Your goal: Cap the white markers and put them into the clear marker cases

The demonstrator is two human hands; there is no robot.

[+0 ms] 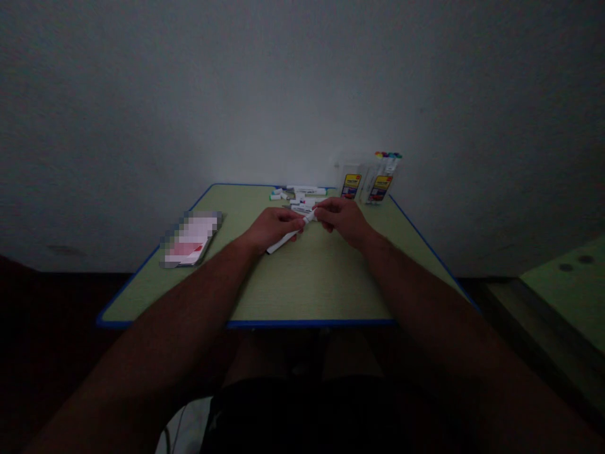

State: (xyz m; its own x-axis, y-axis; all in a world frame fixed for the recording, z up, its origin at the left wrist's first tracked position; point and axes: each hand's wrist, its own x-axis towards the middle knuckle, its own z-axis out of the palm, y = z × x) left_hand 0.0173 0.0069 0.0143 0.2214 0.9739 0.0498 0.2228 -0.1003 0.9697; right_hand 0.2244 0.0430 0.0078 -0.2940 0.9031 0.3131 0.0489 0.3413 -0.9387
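My left hand [276, 228] is closed around the body of a white marker [282, 243], whose dark-tipped end points down toward me and to the left. At the marker's upper end, the fingers of my right hand [341, 217] pinch its white cap end. The marker slants across the middle of the table, between both hands. Just behind my hands lies a loose group of white markers [309, 190], some with green or blue ends; my fingers hide part of it.
The pale green table [312, 290] has a blue edge and stands against a grey wall. At the back right are two clear marker cases [350, 183], the right one holding markers [390, 165] with coloured ends. A phone [191, 239], its screen blurred, lies at the left.
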